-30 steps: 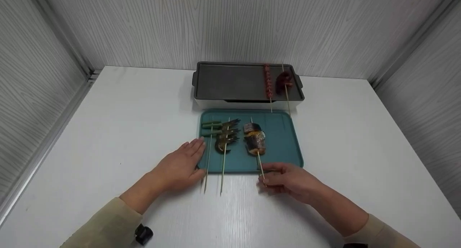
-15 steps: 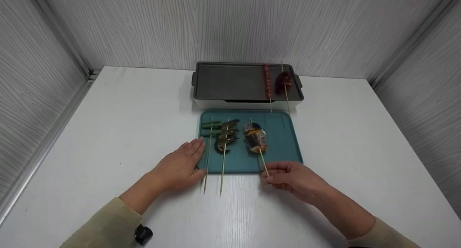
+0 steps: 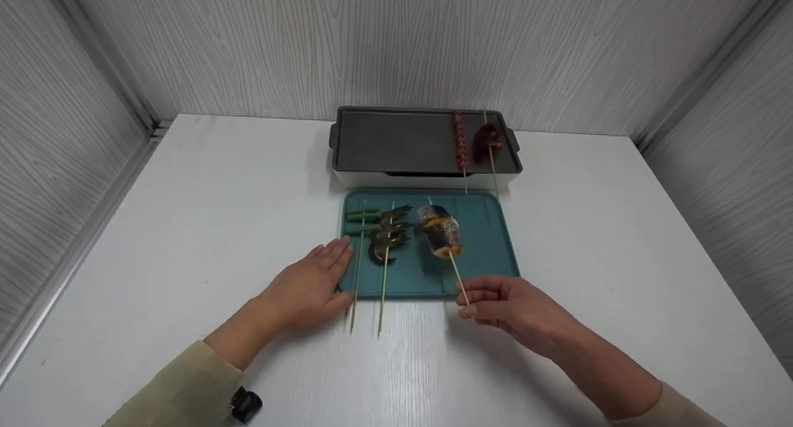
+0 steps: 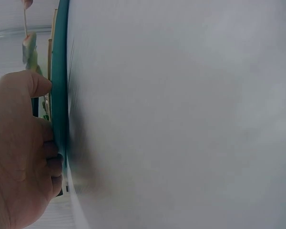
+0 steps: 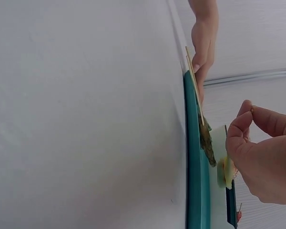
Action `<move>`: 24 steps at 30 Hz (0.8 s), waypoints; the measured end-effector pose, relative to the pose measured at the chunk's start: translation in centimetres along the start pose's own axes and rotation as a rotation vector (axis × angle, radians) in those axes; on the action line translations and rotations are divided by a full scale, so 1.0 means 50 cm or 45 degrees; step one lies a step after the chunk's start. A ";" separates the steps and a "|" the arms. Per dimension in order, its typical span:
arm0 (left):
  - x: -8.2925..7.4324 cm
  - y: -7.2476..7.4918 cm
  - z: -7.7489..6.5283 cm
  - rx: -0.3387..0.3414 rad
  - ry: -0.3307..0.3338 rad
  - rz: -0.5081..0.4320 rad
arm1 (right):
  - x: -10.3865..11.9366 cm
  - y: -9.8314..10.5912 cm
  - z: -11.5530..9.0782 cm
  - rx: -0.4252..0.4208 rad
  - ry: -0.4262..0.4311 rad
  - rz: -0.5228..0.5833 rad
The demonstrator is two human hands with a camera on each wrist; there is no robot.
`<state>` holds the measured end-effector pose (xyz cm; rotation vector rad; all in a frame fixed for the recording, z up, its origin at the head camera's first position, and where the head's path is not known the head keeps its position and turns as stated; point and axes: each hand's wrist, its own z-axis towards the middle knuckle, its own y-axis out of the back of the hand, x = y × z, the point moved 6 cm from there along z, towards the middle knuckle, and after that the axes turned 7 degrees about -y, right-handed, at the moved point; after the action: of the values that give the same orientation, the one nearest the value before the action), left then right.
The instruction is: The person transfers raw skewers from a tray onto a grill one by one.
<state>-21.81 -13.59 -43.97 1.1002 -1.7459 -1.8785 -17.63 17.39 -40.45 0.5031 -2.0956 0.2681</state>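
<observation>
My right hand (image 3: pixel 517 309) pinches the bare lower end of a skewer (image 3: pixel 441 232) threaded with dark-skinned chunks that look like fish. The skewer hangs tilted above the teal tray (image 3: pixel 486 235), its shadow falling on the tray. In the right wrist view, thumb and fingertips of the right hand (image 5: pixel 267 152) meet on the stick. My left hand (image 3: pixel 313 284) lies with straight fingers along the tray's left edge. On the tray, beside that hand, are a skewer of green vegetable pieces (image 3: pixel 364 215) and a shrimp skewer (image 3: pixel 391 232); their sticks stick out over the front rim.
Behind the tray stands a dark griddle (image 3: pixel 396 139) on a white base. At its right end lie a skewer of small red pieces (image 3: pixel 460 142) and a dark red skewer (image 3: pixel 487 142); both sticks overhang the front. A wood-grain wall (image 3: pixel 396 43) closes off the back.
The right hand has lifted the fish skewer off the tray and shifted slightly right, tilting the stick more. The left hand has stayed where it was.
</observation>
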 end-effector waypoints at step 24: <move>0.002 -0.003 0.001 0.011 -0.012 -0.004 | 0.190 0.033 0.048 -0.154 0.211 -0.078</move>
<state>-21.89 -13.62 -44.14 1.1000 -1.7600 -1.8829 -24.74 15.59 -33.73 0.4564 -1.9189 0.1416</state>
